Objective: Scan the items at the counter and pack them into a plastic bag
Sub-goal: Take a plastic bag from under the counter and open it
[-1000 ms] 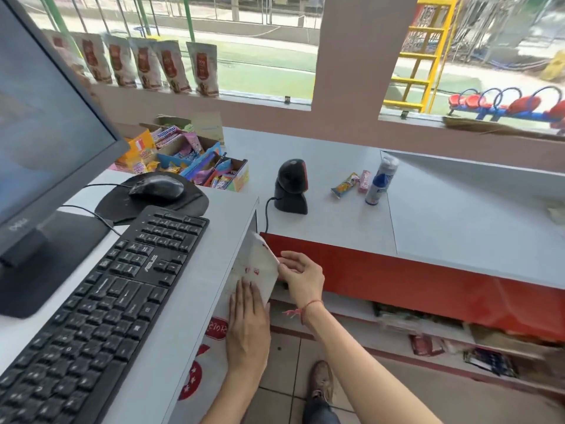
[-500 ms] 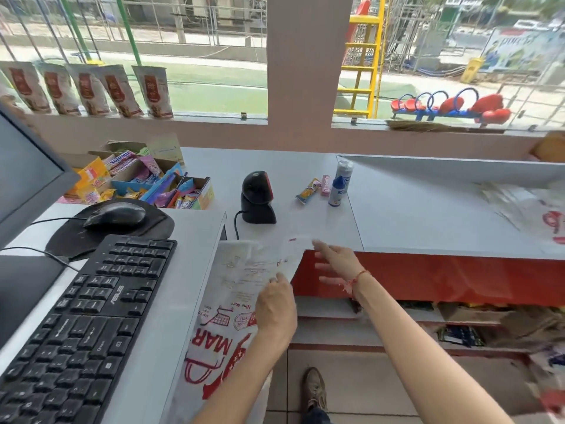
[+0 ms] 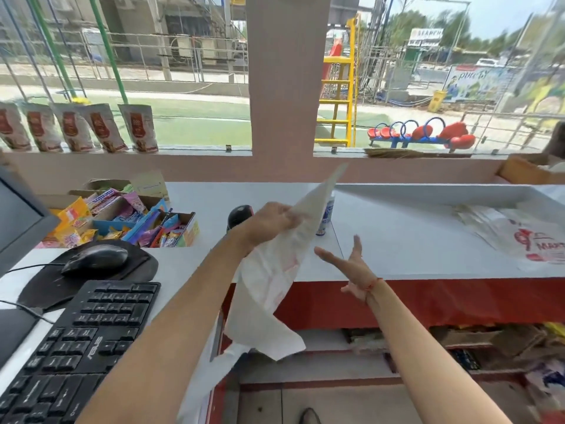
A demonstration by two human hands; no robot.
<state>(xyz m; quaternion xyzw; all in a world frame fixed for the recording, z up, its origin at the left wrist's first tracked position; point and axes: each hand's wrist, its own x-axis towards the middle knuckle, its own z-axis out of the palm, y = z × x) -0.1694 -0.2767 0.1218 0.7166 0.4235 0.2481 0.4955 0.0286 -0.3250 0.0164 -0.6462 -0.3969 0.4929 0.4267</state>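
Observation:
My left hand (image 3: 269, 223) grips a white plastic bag (image 3: 272, 280) with faint red print, lifted above the counter edge; its top corner points up and its lower part hangs down crumpled. My right hand (image 3: 351, 264) is open beside it, fingers spread, not touching the bag. Behind the bag, a white and blue bottle (image 3: 325, 217) stands on the grey counter (image 3: 412, 240), partly hidden. The black scanner (image 3: 238, 215) is mostly covered by my left hand. The small snack items seen earlier are hidden by the bag.
A keyboard (image 3: 85, 341), a mouse (image 3: 94, 258) on its pad and a monitor (image 3: 18, 218) sit at the left. Boxes of sweets (image 3: 131, 221) stand behind them. More printed plastic bags (image 3: 526, 237) lie at the counter's right. Shelves of goods run below the red counter front (image 3: 458, 298).
My left hand has pulled the bag out from beside the desk and raised it over the counter. My right hand let go of it and opened. The view tilted up.

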